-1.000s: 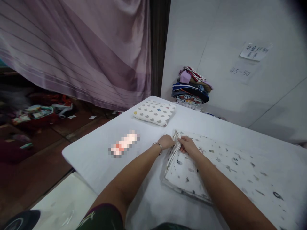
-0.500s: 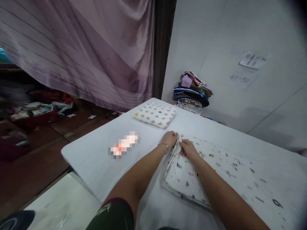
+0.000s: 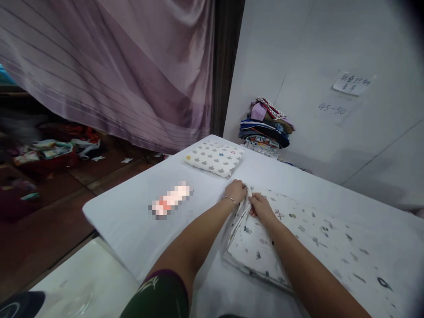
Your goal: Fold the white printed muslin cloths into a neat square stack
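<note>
**Both hands gripping the layered edge of a white printed cloth**

The left hand (image 3: 236,191) is clenched at the far end of the layered edge (image 3: 241,217), its fingertips partly hidden by the gathered folds. The right hand (image 3: 261,207), just to its right, pinches the same folds between thumb and fingers. The white printed cloth (image 3: 326,234) lies to the right of the left hand and beneath the right hand and forearm. Its long axis runs from the grip out to the right; the layered edge runs from between the hands back toward the body. The right hand is over the cloth, the left at its outer margin.

Material appears thin and soft, with several plies visible at the edge and small grey, green and black motifs. The lower corner lies flat and roughly square. A slim metallic bracelet (image 3: 229,200) circles the left wrist.

Left of the left hand, on the smooth white table (image 3: 126,221), is an elongated pixelated item (image 3: 171,201), not identifiable. Beyond the left hand, well apart from the grip, sits a plump, folded grey-motif cloth (image 3: 214,160), rectangular with rounded edges. Farther off, an uneven stack of folded fabrics (image 3: 265,126) stands against the pale wall (image 3: 298,57); a satiny mauve curtain (image 3: 149,79) hangs to the left.
</note>
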### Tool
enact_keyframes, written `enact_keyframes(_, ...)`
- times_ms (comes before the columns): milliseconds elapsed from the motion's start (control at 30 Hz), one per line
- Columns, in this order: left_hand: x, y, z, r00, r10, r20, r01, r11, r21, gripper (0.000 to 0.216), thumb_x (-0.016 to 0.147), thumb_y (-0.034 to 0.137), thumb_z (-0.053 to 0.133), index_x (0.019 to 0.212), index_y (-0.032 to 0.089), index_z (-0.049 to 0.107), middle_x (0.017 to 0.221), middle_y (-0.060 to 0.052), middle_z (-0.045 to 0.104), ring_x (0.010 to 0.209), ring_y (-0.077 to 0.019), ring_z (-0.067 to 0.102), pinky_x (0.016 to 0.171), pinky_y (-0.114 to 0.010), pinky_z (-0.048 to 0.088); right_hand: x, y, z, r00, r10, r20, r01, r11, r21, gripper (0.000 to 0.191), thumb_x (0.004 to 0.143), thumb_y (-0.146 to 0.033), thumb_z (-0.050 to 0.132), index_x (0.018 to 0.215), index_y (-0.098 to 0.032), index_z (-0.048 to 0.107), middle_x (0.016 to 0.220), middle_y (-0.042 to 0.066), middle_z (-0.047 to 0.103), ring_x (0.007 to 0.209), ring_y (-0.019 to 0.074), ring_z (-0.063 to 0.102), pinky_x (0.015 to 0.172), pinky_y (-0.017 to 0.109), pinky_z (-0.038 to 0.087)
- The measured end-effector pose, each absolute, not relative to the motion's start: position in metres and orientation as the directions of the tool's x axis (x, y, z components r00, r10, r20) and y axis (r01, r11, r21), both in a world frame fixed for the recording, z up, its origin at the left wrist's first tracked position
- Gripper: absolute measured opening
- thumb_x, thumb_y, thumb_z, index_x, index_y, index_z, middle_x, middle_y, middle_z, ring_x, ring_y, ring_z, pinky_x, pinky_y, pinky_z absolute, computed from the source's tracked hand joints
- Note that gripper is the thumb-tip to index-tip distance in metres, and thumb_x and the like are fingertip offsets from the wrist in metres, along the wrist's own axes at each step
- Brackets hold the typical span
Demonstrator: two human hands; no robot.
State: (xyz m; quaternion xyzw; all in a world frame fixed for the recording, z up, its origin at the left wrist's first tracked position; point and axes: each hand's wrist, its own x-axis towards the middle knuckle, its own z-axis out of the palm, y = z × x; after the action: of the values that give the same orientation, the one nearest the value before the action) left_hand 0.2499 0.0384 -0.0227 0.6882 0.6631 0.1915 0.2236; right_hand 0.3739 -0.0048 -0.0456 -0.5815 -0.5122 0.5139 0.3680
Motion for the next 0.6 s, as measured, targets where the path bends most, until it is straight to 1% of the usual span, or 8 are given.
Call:
enact_keyframes(200, 0.253, 0.039, -0.025, 0.026, 0.999, -0.024, 0.814, -0.008, 0.581, 0.029, 0.081, 0.029, 0.043, 0.095, 0.016, 0.065, 0.107, -0.012, 0.061, 0.094, -0.0199, 0.058, 0.081, -0.028, 0.042, 0.374, -0.006, -0.045, -0.052, 0.974, -0.22, 0.205, -0.205, -0.957, 0.017, 0.079, -0.031, 0.047, 0.087, -0.017, 0.053, 0.04, -0.006, 0.05, 0.031, 0.0098, 0.044, 0.029, 0.018, 0.034)
enact_keyframes(267, 0.253, 0.041, -0.028, 0.016, 0.999, -0.049, 0.799, 0.017, 0.601, 0.029, 0.081, 0.029, 0.044, 0.094, 0.016, 0.066, 0.104, -0.011, 0.063, 0.094, -0.0192, 0.058, 0.078, -0.026, 0.042, 0.374, -0.006, -0.044, -0.052, 0.974, -0.221, 0.2, -0.206, -0.958, 0.018, 0.079, -0.032, 0.047, 0.088, -0.017, 0.053, 0.039, -0.006, 0.049, 0.032, 0.0097, 0.044, 0.029, 0.017, 0.034)
enact_keyframes(367, 0.252, 0.048, -0.033, 0.035, 0.995, -0.098, 0.77, 0.036, 0.637, 0.029, 0.082, 0.031, 0.044, 0.092, 0.017, 0.067, 0.096, -0.008, 0.067, 0.088, -0.0157, 0.06, 0.073, -0.022, 0.043, 0.373, -0.008, -0.042, -0.063, 0.972, -0.225, 0.191, -0.21, -0.959, 0.022, 0.08, -0.034, 0.048, 0.091, -0.016, 0.053, 0.04, -0.006, 0.048, 0.032, 0.0093, 0.044, 0.03, 0.017, 0.034)
enact_keyframes(500, 0.251, 0.058, -0.035, 0.068, 0.984, -0.162, 0.748, 0.057, 0.661, 0.036, 0.086, 0.034, 0.039, 0.089, 0.014, 0.068, 0.087, -0.008, 0.069, 0.077, -0.0126, 0.062, 0.065, -0.02, 0.043, 0.372, -0.01, -0.036, -0.082, 0.97, -0.231, 0.168, -0.215, -0.962, 0.031, 0.079, -0.039, 0.052, 0.1, -0.016, 0.051, 0.05, -0.006, 0.053, 0.034, 0.0078, 0.047, 0.03, 0.016, 0.034)
enact_keyframes(600, 0.25, 0.064, -0.035, 0.067, 0.976, -0.209, 0.759, 0.086, 0.645, 0.038, 0.088, 0.034, 0.036, 0.092, 0.01, 0.066, 0.087, -0.011, 0.068, 0.076, -0.0132, 0.062, 0.065, -0.022, 0.044, 0.371, -0.013, -0.032, -0.096, 0.967, -0.238, 0.155, -0.221, -0.963, 0.033, 0.08, -0.037, 0.052, 0.106, -0.017, 0.049, 0.057, -0.005, 0.055, 0.037, 0.0071, 0.048, 0.032, 0.016, 0.034)
